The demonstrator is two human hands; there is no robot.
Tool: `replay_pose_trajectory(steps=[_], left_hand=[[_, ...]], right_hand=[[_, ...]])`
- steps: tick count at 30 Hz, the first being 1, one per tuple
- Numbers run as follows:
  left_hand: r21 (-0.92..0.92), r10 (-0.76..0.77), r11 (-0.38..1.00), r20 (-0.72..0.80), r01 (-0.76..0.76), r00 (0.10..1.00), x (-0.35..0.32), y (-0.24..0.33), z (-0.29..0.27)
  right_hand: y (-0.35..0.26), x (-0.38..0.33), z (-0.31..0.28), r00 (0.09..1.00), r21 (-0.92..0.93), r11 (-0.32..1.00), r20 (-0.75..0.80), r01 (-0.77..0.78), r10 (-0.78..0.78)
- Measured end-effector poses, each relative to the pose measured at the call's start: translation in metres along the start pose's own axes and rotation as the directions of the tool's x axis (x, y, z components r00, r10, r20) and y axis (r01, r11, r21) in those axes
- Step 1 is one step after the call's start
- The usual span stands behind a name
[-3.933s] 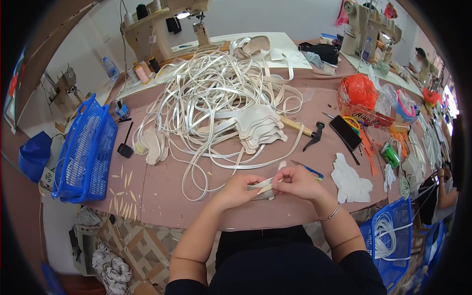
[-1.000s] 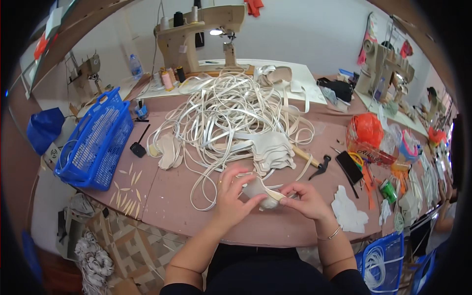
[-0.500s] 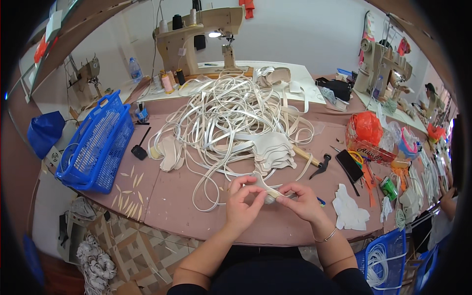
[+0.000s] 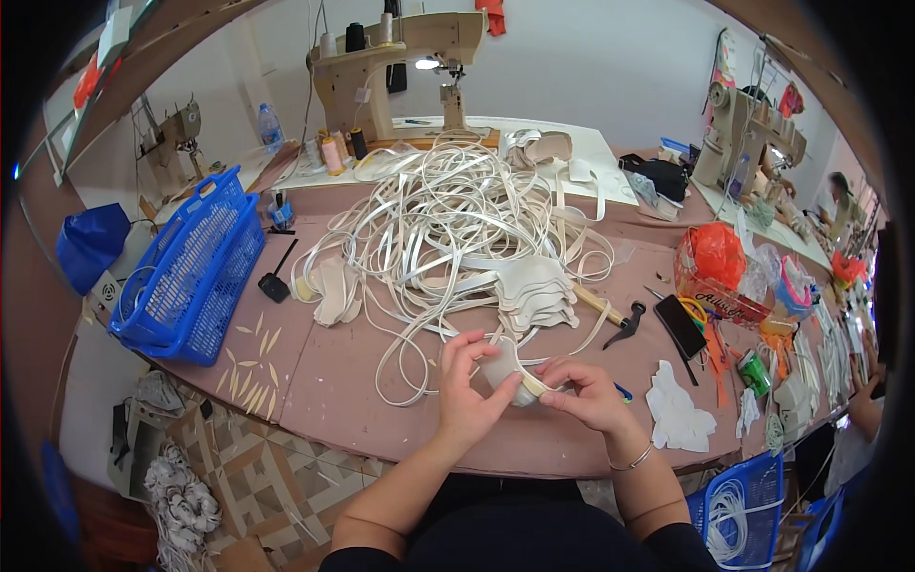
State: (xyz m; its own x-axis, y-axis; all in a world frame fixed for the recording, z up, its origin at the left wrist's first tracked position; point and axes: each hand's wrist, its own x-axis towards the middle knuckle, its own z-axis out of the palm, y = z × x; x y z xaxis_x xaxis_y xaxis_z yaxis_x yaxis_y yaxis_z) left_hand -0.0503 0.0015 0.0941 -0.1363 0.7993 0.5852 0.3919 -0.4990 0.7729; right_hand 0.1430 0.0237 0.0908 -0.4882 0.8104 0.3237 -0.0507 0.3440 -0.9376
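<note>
My left hand (image 4: 469, 391) and my right hand (image 4: 583, 393) meet over the near edge of the brown table (image 4: 324, 381). Together they grip a small cream leather piece (image 4: 503, 370) with a cream strap running along its edge. The left fingers curl around the piece from the left, while the right thumb and fingers pinch the strap end at its lower right. Just beyond the hands lies a stack of cream cut leather pieces (image 4: 534, 286) and a big tangle of white straps (image 4: 448, 219).
A blue plastic basket (image 4: 191, 272) stands at the table's left edge. A hammer (image 4: 615, 319), a black comb-like tool (image 4: 681, 326), an orange bag (image 4: 715, 257) and white cut pieces (image 4: 679, 415) lie to the right. A sewing machine (image 4: 400, 67) stands at the back.
Since the oldest frame my head has swung so the table sits more to the right. Over the last second my hands have kept hold of the piece, turning it slightly and working the strap along it.
</note>
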Motion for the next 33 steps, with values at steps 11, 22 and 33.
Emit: replay_pose_trajectory(steps=[11, 22, 33], left_hand=[[-0.696, -0.447, 0.344, 0.469, 0.63, 0.762, -0.001, -0.009, 0.004], [-0.268, -0.404, 0.844, 0.254, 0.465, 0.879, -0.077, -0.095, 0.028], [0.205, 0.206, 0.934, 0.361, -0.293, 0.91, -0.05, -0.016, 0.052]], right_hand=[[0.004, -0.006, -0.004, 0.988, 0.099, 0.983, 0.058, -0.151, 0.146], [0.057, -0.047, -0.034, 0.937, -0.593, 0.785, -0.345, -0.176, -0.05], [0.033, -0.142, -0.126, 0.763, -0.551, 0.592, -0.62, -0.588, 0.181]])
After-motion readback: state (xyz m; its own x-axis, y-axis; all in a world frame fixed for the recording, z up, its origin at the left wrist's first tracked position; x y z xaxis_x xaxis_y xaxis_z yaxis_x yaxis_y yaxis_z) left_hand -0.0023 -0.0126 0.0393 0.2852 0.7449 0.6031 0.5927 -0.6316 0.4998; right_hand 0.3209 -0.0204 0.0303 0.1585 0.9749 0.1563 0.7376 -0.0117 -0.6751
